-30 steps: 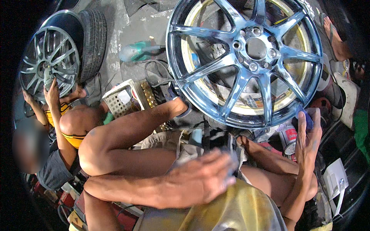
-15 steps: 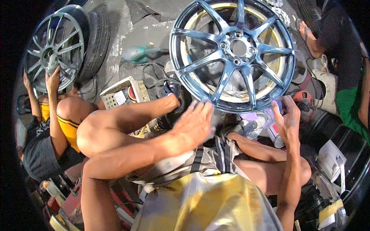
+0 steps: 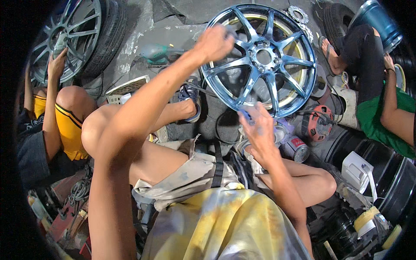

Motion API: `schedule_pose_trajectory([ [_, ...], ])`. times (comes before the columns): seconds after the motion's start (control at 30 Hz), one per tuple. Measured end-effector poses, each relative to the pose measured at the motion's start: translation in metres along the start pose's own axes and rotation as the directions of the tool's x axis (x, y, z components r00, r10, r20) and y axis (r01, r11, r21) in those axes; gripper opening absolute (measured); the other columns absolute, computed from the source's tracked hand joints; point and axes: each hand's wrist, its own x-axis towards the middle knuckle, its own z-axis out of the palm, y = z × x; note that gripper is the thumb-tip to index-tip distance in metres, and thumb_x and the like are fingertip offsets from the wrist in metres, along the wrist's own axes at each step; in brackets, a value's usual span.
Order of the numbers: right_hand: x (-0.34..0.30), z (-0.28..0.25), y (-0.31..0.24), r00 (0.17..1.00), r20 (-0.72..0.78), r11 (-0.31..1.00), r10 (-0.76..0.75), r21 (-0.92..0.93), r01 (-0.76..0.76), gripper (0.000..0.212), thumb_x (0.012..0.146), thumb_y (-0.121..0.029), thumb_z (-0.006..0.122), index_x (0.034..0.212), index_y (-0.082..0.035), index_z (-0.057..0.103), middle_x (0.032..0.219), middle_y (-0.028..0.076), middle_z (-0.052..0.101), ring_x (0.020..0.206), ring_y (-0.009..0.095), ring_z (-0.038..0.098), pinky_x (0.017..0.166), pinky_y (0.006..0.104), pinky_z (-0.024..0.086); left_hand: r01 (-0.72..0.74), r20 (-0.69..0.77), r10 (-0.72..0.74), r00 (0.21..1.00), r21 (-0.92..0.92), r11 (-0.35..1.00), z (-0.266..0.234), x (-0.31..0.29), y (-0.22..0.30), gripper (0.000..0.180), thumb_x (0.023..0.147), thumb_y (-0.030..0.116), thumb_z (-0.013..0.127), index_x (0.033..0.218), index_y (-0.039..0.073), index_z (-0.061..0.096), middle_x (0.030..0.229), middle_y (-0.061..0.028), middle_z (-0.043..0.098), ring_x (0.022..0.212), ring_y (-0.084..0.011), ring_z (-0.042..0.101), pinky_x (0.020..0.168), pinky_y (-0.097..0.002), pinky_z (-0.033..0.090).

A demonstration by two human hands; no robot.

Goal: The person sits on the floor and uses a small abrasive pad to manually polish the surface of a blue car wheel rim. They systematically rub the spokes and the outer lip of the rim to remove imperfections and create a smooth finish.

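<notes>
Glossy blue spoked metal wheel rim [image 3: 270, 79]: right of your left fingers, just beyond your right

Face turned toward you; round, so no long axis. Your left hand [image 3: 214, 43], blurred, overlaps its upper-left edge, fingers seemingly bent; cannot tell how open, what they hold, or whether they touch. Your right hand [image 3: 260, 130] is at the near edge, fingers slightly apart, apparently pinching a small violet-blue pad [image 3: 245, 115]. Neither hand is clearly nearer.

Grey floor [image 3: 136, 39], scuffed pale in patches, spreads around my blue wheel [image 3: 289, 60]. On it, left of the wheel, lies a green power tool [image 3: 154, 53]; my navy shoe [image 3: 189, 92] rests lower left; metal rings [image 3: 300, 21] lie upper right.
</notes>
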Motion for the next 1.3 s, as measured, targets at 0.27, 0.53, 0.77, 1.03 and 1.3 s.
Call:
schedule_pose_trajectory([
  [0.27, -0.008, 0.040, -0.010, 0.994, 0.038, 0.982, -0.102, -0.153, 0.107, 0.022, 0.083, -0.001, 0.066, 0.104, 0.004, 0.064, 0.095, 0.020, 0.057, 0.091, 0.039, 0.061, 0.080, 0.0480, 0.050, 0.557, -0.284, -0.578, 0.765, -0.159, 0.815, 0.055, -0.013, -0.067, 0.060, 0.102, 0.047, 0.037, 0.111, -0.008, 0.061, 0.115, -0.0343, 0.062, 0.110, -0.0509, 0.058, 0.098, -0.0546, 0.045],
  [0.53, 0.014, 0.045, -0.026, 0.994, 0.057, 0.915, -0.091, -0.389, 0.106, 0.009, 0.082, -0.004, 0.058, 0.087, 0.001, 0.064, 0.089, 0.015, 0.057, 0.086, 0.033, 0.060, 0.076, 0.0439, 0.045, 0.520, -0.347, -0.562, 0.751, -0.214, 0.827, 0.055, -0.016, -0.062, 0.060, 0.104, 0.046, 0.034, 0.101, -0.006, 0.064, 0.103, -0.0336, 0.066, 0.100, -0.0517, 0.062, 0.091, -0.0562, 0.047],
  [0.77, 0.041, 0.050, -0.017, 0.979, 0.203, 0.868, -0.002, -0.485, 0.102, 0.009, 0.077, -0.004, 0.061, 0.084, 0.000, 0.065, 0.090, 0.016, 0.060, 0.087, 0.033, 0.063, 0.076, 0.0446, 0.044, 0.521, -0.319, -0.565, 0.761, -0.218, 0.825, 0.053, -0.012, -0.060, 0.060, 0.104, 0.046, 0.034, 0.103, -0.005, 0.064, 0.106, -0.0331, 0.066, 0.101, -0.0516, 0.062, 0.093, -0.0559, 0.047],
  [1.03, 0.036, 0.050, -0.011, 0.984, 0.177, 0.886, -0.001, -0.456, 0.082, 0.008, 0.081, -0.004, 0.059, 0.081, 0.000, 0.065, 0.087, 0.018, 0.062, 0.082, 0.037, 0.065, 0.075, 0.0466, 0.045, 0.510, -0.331, -0.560, 0.759, -0.233, 0.828, 0.056, -0.013, -0.054, 0.060, 0.104, 0.046, 0.035, 0.101, -0.006, 0.065, 0.105, -0.0333, 0.066, 0.102, -0.0516, 0.061, 0.092, -0.0553, 0.047],
  [1.3, 0.033, 0.054, -0.014, 0.992, 0.099, 0.905, -0.074, -0.411, 0.109, 0.009, 0.080, -0.002, 0.057, 0.082, 0.002, 0.064, 0.085, 0.021, 0.061, 0.080, 0.040, 0.063, 0.073, 0.0474, 0.046, 0.521, -0.327, -0.567, 0.756, -0.224, 0.824, 0.056, -0.013, -0.057, 0.062, 0.104, 0.047, 0.034, 0.100, -0.006, 0.065, 0.103, -0.0339, 0.066, 0.101, -0.0522, 0.061, 0.092, -0.0563, 0.047],
])
